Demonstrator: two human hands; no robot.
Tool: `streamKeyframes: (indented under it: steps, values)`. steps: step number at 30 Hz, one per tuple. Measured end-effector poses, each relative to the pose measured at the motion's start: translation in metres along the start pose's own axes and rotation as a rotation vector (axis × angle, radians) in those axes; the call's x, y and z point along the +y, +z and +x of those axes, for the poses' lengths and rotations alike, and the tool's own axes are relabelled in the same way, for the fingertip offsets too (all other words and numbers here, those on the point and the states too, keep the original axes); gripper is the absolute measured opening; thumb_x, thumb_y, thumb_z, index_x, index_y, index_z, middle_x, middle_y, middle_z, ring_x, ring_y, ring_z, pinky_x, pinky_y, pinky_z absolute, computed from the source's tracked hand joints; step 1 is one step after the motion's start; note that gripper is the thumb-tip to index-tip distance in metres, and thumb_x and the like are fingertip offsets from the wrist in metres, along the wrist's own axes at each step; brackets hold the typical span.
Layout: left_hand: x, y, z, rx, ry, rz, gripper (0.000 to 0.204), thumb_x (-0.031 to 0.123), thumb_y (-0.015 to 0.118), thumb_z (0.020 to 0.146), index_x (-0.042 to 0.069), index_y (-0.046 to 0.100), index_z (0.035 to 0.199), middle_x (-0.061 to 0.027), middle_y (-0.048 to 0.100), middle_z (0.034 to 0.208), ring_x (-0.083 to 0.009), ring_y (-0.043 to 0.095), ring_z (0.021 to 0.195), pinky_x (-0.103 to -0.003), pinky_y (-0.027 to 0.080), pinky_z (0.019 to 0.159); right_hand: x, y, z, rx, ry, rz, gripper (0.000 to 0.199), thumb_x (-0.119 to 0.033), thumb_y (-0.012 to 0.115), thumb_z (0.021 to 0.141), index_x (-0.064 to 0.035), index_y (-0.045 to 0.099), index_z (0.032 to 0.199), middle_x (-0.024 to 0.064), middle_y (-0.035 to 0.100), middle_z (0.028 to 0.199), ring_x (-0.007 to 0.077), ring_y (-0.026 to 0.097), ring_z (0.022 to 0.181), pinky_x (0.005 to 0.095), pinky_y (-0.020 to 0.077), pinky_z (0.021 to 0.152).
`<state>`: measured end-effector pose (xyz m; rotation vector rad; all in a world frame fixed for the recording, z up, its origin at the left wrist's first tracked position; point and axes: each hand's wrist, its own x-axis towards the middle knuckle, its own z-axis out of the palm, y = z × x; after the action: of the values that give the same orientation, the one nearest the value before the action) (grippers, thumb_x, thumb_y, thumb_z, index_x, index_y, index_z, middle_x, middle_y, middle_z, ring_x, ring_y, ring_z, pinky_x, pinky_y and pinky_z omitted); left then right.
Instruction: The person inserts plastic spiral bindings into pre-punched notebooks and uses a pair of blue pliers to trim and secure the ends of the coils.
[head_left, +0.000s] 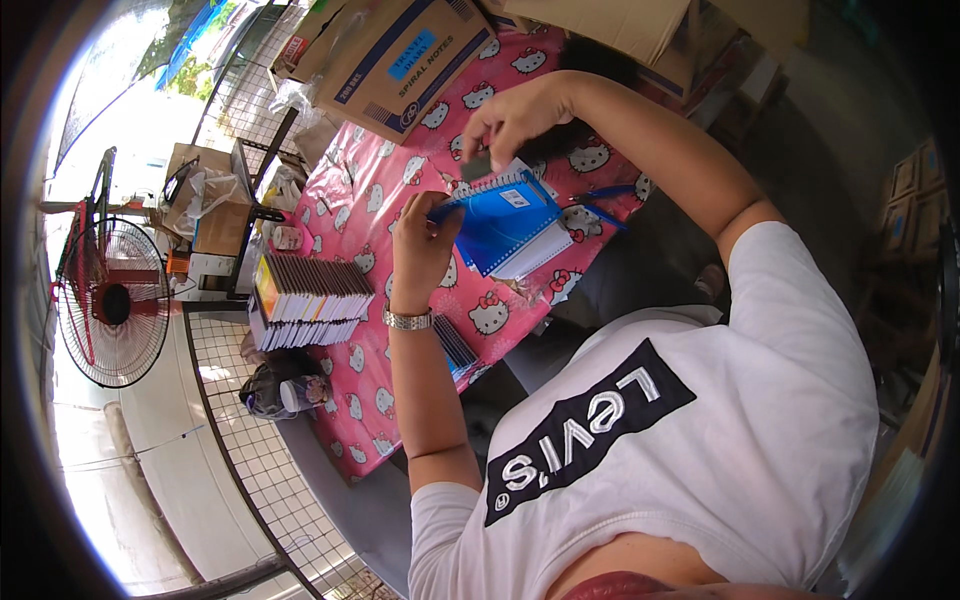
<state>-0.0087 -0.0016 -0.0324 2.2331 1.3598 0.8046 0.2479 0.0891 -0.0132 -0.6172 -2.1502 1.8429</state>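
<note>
Nearest the camera, a white T-shirt [700, 400] with a black printed panel is filling the lower right, both forearms reaching up from it toward the table. The left hand [425, 245], metal wristwatch [408, 320] on the wrist, is sitting just left of a blue spiral notebook [505, 225], fingers curled and pinching the notebook's upper-left corner at the end of the wire binding. The notebook is lying tilted on a pink cartoon-cat tablecloth [370, 200], stacked on more notebooks, white pages of the one beneath showing at its lower right edge. A dark stack of something thin is sitting under the left wrist at the table's near edge; can't tell what it is. The right hand [515, 115] is hovering just above the notebook's top edge, fingers bent down and bunched; whether it's gripping anything is not visible. Blue pens [600, 200] are lying just right of the notebook. Further left, a row of spiral notebooks [305, 300] is standing packed on edge. At the table's far end a cardboard box [405, 60] is resting, more boxes behind it. Off the table's left side, a standing fan [110, 300] is sitting beside a wire grid panel [240, 400].
</note>
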Motion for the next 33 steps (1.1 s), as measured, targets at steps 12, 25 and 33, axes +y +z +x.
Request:
streamKeyframes:
  steps: [12, 25, 33]
  values:
    - [0.001, -0.003, 0.003, -0.04, -0.184, -0.117, 0.023, 0.012, 0.072, 0.082, 0.0, 0.063, 0.1, -0.0103, 0.069, 0.092, -0.0183, 0.065, 0.076, -0.029, 0.051, 0.068, -0.015, 0.008, 0.01, 0.014, -0.009, -0.001, 0.045, -0.018, 0.07, 0.077, -0.0019, 0.061, 0.118, 0.0035, 0.063, 0.099, 0.0103, 0.058, 0.088, 0.0237, 0.0448, 0.081]
    - [-0.002, 0.012, -0.004, 0.186, -0.274, -0.521, 0.02, 0.011, 0.065, 0.091, -0.007, 0.064, 0.101, -0.0075, 0.067, 0.085, -0.0123, 0.064, 0.068, -0.025, 0.054, 0.063, 0.24, 0.019, -0.095, 1.031, 0.664, -1.004, 0.058, -0.04, 0.077, 0.075, -0.0113, 0.06, 0.123, 0.0117, 0.056, 0.125, 0.0353, 0.047, 0.126, 0.0516, 0.038, 0.105]
    - [0.003, 0.023, -0.019, 0.28, -0.376, -0.509, 0.024, 0.012, 0.062, 0.096, -0.009, 0.065, 0.106, -0.0051, 0.065, 0.084, -0.0112, 0.064, 0.071, -0.025, 0.058, 0.063, 0.243, 0.134, -0.088, 0.909, 0.259, -1.049, 0.062, -0.038, 0.066, 0.087, -0.0035, 0.05, 0.136, 0.0192, 0.05, 0.137, 0.0354, 0.043, 0.131, 0.0476, 0.0336, 0.11]
